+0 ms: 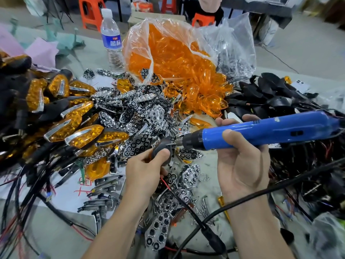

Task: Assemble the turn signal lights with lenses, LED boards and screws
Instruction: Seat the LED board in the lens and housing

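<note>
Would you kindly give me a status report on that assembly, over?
Left hand grips black housing. Right hand holds blue screwdriver, bit at housing. Reflector pile behind, nothing blocking.

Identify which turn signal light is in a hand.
The dark-backed light the left hand grips, the blue electric screwdriver's tip at it; finished lights lie piled at left.

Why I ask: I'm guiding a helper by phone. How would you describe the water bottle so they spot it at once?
Find the big clear bag of orange lenses in the far middle of the view. Just left of it stands the water bottle, upright. Clear plastic, white cap, blue label: it is the only tall standing thing among heaps of loose parts.
</note>
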`<move>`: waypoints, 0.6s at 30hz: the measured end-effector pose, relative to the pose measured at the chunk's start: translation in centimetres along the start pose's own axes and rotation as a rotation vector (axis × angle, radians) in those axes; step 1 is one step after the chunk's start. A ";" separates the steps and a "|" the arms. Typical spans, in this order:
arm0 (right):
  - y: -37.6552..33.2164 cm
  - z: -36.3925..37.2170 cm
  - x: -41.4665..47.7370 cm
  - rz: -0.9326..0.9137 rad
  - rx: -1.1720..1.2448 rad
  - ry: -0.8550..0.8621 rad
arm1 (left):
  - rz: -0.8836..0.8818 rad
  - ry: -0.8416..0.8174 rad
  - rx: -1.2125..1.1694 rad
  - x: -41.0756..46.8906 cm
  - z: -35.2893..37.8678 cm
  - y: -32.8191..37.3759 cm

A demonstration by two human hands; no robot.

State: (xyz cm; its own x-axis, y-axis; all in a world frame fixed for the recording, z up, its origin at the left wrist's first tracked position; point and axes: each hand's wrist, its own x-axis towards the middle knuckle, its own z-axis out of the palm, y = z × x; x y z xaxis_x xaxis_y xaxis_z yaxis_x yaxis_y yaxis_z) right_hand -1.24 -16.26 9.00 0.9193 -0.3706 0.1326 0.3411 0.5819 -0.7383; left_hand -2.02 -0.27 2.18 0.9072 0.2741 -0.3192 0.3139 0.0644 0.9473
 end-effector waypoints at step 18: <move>0.3 -0.5 -0.2 -0.064 -0.065 -0.405 | 0.109 0.027 -0.040 0.8 -0.3 -0.6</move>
State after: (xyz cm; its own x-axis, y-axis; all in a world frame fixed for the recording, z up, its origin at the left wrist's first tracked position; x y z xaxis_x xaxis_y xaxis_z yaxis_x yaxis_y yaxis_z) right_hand -1.42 -16.34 8.42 0.9040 -0.0818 0.4197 0.3989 0.5150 -0.7588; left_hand -1.54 0.20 1.38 0.9273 0.3075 -0.2134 0.2014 0.0707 0.9770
